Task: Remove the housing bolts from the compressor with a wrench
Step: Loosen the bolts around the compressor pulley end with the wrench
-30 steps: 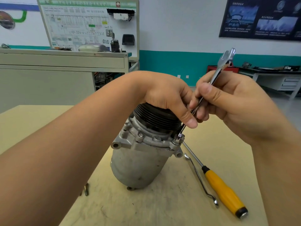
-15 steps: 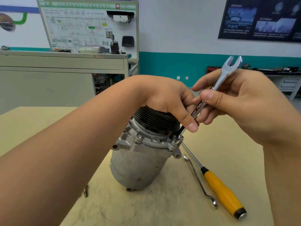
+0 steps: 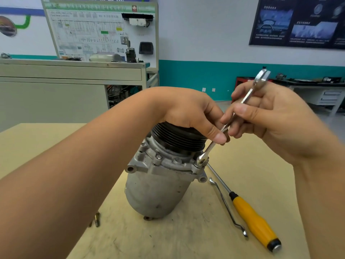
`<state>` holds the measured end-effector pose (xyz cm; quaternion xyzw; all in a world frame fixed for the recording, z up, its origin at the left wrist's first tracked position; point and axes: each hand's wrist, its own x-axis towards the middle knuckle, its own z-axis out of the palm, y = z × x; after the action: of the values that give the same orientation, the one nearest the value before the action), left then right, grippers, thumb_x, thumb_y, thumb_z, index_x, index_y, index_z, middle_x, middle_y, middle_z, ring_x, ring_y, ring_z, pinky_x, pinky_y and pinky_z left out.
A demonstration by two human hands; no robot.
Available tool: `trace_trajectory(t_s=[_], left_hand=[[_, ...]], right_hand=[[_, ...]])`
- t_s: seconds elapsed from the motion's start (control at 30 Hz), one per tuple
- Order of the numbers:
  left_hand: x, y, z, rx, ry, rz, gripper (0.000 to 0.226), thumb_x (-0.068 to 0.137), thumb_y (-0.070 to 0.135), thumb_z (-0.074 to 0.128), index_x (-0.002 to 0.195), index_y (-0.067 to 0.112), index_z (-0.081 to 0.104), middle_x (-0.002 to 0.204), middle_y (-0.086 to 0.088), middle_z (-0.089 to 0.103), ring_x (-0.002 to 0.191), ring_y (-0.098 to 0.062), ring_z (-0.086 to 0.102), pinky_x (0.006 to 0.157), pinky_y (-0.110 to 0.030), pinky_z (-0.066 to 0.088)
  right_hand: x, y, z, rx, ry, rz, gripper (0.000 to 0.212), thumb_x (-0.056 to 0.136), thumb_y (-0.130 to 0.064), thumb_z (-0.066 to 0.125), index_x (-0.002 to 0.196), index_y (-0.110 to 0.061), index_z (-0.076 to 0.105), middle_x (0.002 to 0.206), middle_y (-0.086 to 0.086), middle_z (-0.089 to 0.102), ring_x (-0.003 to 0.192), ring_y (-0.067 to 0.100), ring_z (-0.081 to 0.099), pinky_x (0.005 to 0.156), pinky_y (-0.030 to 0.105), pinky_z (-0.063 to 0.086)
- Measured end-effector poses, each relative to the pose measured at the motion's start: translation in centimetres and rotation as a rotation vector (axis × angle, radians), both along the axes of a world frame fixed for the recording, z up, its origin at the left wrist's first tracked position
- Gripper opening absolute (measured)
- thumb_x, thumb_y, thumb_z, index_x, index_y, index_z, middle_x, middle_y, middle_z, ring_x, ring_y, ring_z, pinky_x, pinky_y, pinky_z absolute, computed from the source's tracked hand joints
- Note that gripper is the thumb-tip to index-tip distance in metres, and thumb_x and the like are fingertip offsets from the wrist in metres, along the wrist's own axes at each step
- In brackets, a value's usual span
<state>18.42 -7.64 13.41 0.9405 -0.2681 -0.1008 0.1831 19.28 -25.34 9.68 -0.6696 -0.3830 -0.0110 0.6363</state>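
Note:
A grey metal compressor (image 3: 155,191) stands upright on the tan table (image 3: 186,240), its black ribbed pulley (image 3: 179,137) on top. My left hand (image 3: 192,113) rests on the pulley and grips it from above. My right hand (image 3: 270,116) holds the shaft of a slim silver wrench (image 3: 211,146). The wrench slants down to the left, and its lower end sits on a housing bolt (image 3: 200,162) at the flange's right side. Its open-jaw end (image 3: 261,77) sticks up above my fingers. Another bolt head (image 3: 158,157) shows on the flange front.
A yellow-handled screwdriver (image 3: 253,219) and a bent metal tool (image 3: 226,206) lie on the table right of the compressor. Small loose bolts (image 3: 96,219) lie at its left. A grey cabinet (image 3: 56,90) with a training board (image 3: 100,30) stands behind.
My right hand has turned the wrench on the bolt, so its upper end swung a little to the right and its jaw twisted. My left hand stays on the pulley.

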Motion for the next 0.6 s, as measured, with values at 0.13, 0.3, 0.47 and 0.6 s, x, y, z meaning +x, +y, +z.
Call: trace_trajectory(t_s=[0.13,0.3,0.47,0.6], left_hand=[[0.2,-0.5,-0.2,0.068,-0.063,0.044,0.069,0.054,0.062,0.058,0.106,0.016,0.069,0.109,-0.003,0.069,0.106,-0.018,0.061,0.103,-0.044,0.041],[0.1,-0.4,-0.2,0.015,-0.055,0.068,0.061,0.052,0.059,0.063,0.097,0.019,0.07,0.103,0.0,0.072,0.101,-0.014,0.064,0.103,-0.042,0.042],[0.1,0.0,-0.2,-0.015,-0.04,0.035,0.007,0.072,0.043,0.075,0.074,0.043,0.068,0.094,0.011,0.072,0.095,-0.006,0.063,0.103,-0.038,0.041],[0.5,-0.1,-0.3,-0.017,-0.047,0.054,0.018,0.07,0.045,0.075,0.084,0.035,0.069,0.088,0.016,0.07,0.092,-0.004,0.063,0.093,-0.032,0.045]], right_hand=[[0.2,0.9,-0.5,-0.019,-0.06,-0.075,0.011,0.09,-0.003,0.051,0.095,-0.013,0.052,0.063,0.001,0.066,0.049,0.01,0.057,0.05,0.019,0.049],[-0.1,1.6,-0.5,-0.035,-0.112,-0.116,0.018,0.093,0.001,0.048,0.091,-0.013,0.059,0.068,0.001,0.066,0.049,0.008,0.055,0.047,0.017,0.045],[-0.4,1.7,-0.3,-0.052,-0.179,-0.128,0.023,0.093,0.001,0.048,0.092,-0.017,0.063,0.071,-0.001,0.068,0.048,0.009,0.057,0.046,0.017,0.047],[-0.8,1.7,-0.2,-0.017,-0.188,-0.043,0.022,0.092,0.003,0.046,0.092,-0.014,0.059,0.072,0.001,0.07,0.045,0.011,0.058,0.043,0.018,0.046]])
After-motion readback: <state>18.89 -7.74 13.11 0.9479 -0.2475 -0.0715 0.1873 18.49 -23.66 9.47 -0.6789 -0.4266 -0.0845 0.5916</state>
